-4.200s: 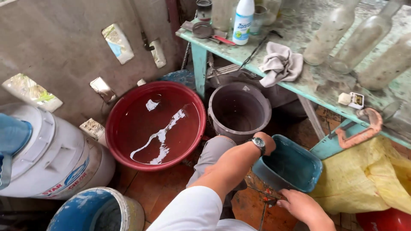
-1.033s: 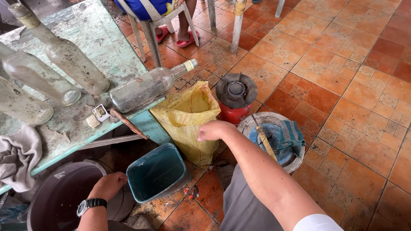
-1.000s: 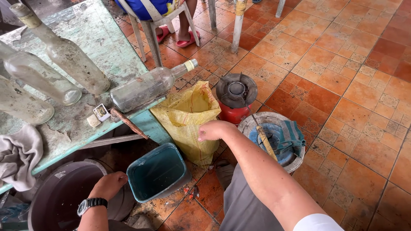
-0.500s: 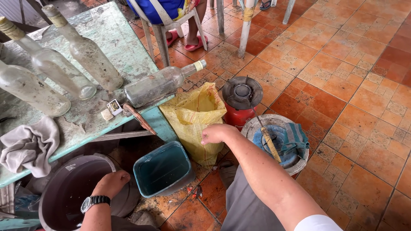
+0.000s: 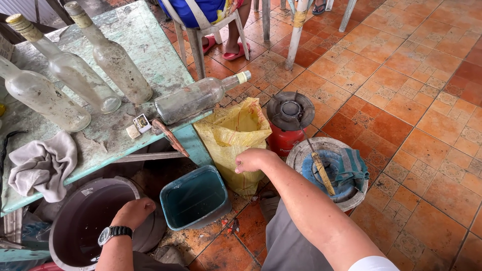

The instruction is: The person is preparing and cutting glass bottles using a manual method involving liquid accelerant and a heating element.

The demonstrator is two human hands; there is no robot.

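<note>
Our left hand (image 5: 134, 213) curled on the rim of the dark bucket (image 5: 80, 226) at lower left, right hand (image 5: 252, 160) fisted against the yellow sack (image 5: 232, 133), teal bin (image 5: 196, 198) between them under the table (image 5: 150, 60) edge, bare tile floor (image 5: 422, 90) at right.

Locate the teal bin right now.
Head view, lower centre: the teal bin stands on the floor between the hands, below the table edge, with the yellow sack at its right and the brown bucket at its left.
</note>
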